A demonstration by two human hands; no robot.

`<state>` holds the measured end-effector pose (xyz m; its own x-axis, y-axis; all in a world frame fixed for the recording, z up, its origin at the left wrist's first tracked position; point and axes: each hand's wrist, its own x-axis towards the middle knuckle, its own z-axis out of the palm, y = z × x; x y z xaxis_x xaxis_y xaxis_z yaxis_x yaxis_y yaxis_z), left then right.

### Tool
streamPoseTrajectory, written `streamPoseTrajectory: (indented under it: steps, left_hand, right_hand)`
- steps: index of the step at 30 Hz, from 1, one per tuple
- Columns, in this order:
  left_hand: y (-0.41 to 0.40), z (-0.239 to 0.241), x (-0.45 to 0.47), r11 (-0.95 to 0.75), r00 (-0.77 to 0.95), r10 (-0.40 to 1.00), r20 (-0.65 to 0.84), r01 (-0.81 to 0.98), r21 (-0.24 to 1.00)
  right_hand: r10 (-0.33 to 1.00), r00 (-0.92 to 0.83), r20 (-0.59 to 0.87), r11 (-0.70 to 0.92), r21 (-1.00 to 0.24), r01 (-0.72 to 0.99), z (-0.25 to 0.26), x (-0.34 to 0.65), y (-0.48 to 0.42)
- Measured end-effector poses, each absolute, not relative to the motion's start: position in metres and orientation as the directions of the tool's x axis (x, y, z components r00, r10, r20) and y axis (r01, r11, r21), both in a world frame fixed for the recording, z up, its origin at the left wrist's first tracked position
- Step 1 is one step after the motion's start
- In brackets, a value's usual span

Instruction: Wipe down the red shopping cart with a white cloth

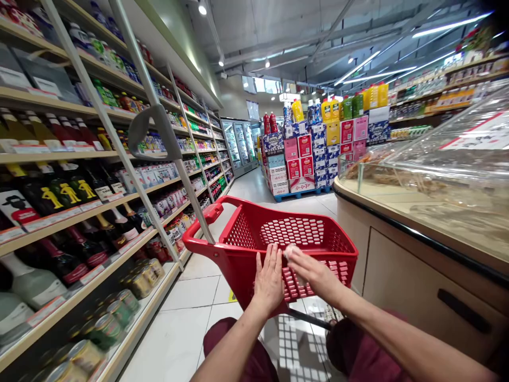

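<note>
- The left hand lies flat, fingers straight and pressed together. Its palm is against the near outside wall of the red basket, just under the rim.
- The right hand is beside it on the same wall, fingers stretched towards the rim. A small pale wad sits under its fingertips. I cannot tell whether the fingers pinch it or only press on it.
- The basket stands on the floor directly ahead of both hands, tipped slightly, and looks empty.
- It is moulded plastic with perforated walls, so I judge it light and fairly stiff. The thin lattice would probably flex under a hard push, and with nothing inside it may slide or tip easily.
- The solid rim and the thick grip, beyond the left hand, look like the firmest places to hold. A dark bar runs below the right hand.
- The floor tiles under the hands are pale, glossy and probably slick.
- To the left of the left hand are shelves of bottles and cans.
- To the right of the right hand is a counter under a clear cover.
- Far beyond the fingertips, the aisle ends at stacked cartons.
</note>
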<state>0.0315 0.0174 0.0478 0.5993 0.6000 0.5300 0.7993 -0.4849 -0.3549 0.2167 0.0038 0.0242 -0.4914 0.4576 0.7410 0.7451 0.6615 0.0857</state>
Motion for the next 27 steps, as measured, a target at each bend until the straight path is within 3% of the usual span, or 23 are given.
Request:
streamPoseTrajectory:
  steps: [7, 12, 18, 22, 27]
  left_hand:
    - [0.021, 0.037, 0.055, -0.577, 0.663, 0.569, 0.487, 0.744, -0.337]
    - [0.022, 0.032, 0.070, -0.572, 0.643, 0.579, 0.501, 0.759, -0.312]
    - [0.019, 0.030, 0.079, -0.628, 0.694, 0.553, 0.461, 0.711, -0.317]
    - [0.021, 0.039, 0.089, -0.600, 0.667, 0.558, 0.494, 0.735, -0.315]
    - [0.019, 0.036, 0.088, -0.635, 0.709, 0.554, 0.437, 0.699, -0.330]
  right_hand:
    - [0.572, -0.489, 0.658, 0.602, 0.068, 0.796, 0.001, 0.255, -0.009]
    - [0.561, -0.356, 0.747, 0.538, -0.002, 0.843, 0.016, 0.261, -0.008]
    - [0.573, -0.405, 0.713, 0.526, 0.060, 0.848, 0.014, 0.266, -0.009]
    - [0.581, -0.294, 0.759, 0.444, 0.007, 0.896, 0.024, 0.268, -0.003]
    - [0.740, -0.168, 0.651, 0.292, -0.086, 0.952, 0.018, 0.304, -0.004]
